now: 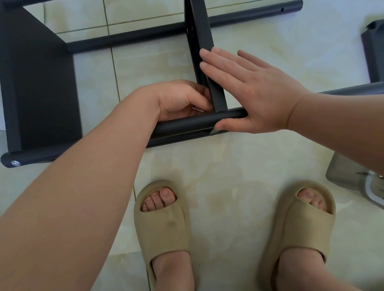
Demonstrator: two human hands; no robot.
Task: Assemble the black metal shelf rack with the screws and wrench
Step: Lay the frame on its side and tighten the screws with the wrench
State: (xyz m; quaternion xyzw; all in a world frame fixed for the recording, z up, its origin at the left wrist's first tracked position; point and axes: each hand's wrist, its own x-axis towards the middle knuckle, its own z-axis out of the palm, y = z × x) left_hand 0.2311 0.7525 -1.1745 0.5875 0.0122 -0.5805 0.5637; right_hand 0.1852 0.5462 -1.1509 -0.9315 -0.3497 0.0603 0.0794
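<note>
The black metal shelf rack lies on the tiled floor. A near tube [184, 124] runs left to right, with a screw [15, 163] in its left end. A flat shelf panel [39, 89] stands at the left. An upright black panel [202, 35] meets the near tube at the middle. My left hand [180, 100] has its fingers curled at that joint and pinches a small silvery metal piece [197, 109]. My right hand [251, 89] rests flat against the upright panel with straight fingers, its thumb on the near tube. A far tube [256, 13] lies behind.
Another dark shelf part [380, 43] stands at the right edge. A grey and metal object [371, 185] lies at the lower right. My feet in tan slippers [162, 224] stand on the beige tiles just in front of the rack.
</note>
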